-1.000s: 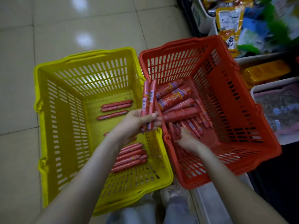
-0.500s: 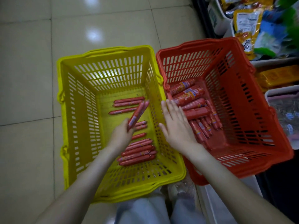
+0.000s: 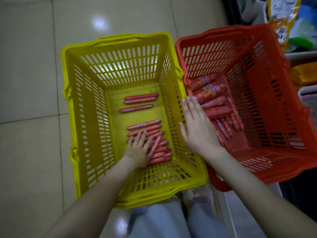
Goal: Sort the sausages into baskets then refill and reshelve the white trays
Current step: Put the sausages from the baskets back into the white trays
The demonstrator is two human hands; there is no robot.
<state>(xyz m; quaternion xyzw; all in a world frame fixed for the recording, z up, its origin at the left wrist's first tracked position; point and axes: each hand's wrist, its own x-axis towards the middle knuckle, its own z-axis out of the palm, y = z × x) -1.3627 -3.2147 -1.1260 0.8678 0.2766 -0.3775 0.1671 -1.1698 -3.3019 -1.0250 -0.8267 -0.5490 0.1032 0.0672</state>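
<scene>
While both hands are down at the baskets, I read this: yellow basket [image 3: 120, 37] and red basket [image 3: 223, 30] stand side by side on the tiled floor [image 3: 30, 83], long rims touching, no gap between them. Open floor lies left of and beyond the yellow one. A shelf with packets [image 3: 281, 19] crowds the red one's far right corner.

Left hand [image 3: 139, 150] lies palm down on the near pile of thin sausages [image 3: 159, 152] in the yellow basket. Fingers are straight and spread, grip released, pressing rather than grasping. Right hand [image 3: 197, 131] is flat with fingers straight and together, over the red basket's left wall just inside the shared rims. Grip released, holding nothing; I can't tell if it touches the rim.

Room: the yellow bottom is bare at the far end and along the left wall. The right half of the red bottom is bare.

Labels: thick sausages [image 3: 211, 91] carry blue and yellow print, and the thin ones carry small pale labels. I can't read any of it, or the packet writing.

Counts:
- Baskets: 2.
- Yellow basket: 3 thin sausages lie apart toward the far end. About 9 show in the near pile, with more hidden under the hand.
- Red basket: 4 thick sausages against the left wall, and at least 5 thin ones bunched on their near right.
</scene>
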